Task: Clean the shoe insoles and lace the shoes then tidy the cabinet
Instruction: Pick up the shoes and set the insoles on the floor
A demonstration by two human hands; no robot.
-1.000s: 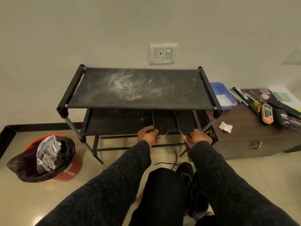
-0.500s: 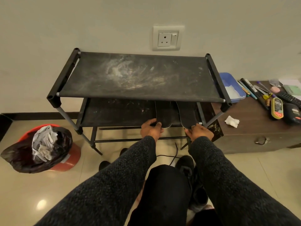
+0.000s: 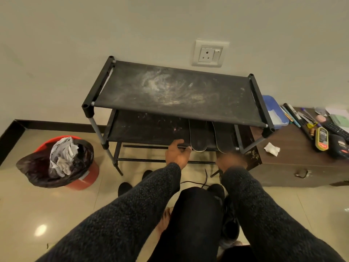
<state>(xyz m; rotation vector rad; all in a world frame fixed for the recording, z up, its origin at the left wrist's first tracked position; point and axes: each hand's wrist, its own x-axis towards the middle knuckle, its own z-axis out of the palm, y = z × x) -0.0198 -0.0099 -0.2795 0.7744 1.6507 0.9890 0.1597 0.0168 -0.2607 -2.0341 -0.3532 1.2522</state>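
Two dark insoles (image 3: 198,137) (image 3: 223,138) lie side by side on the lower shelf of the black shoe rack (image 3: 175,95), heels overhanging its near edge. The left hand (image 3: 177,154) rests there just left of the left insole, fingers loosely curled and holding nothing; the right hand (image 3: 231,160) is motion-blurred, so its finger state cannot be determined. The insoles appear thin, light and flexible, so grip each at the overhanging heel; no writing is legible.
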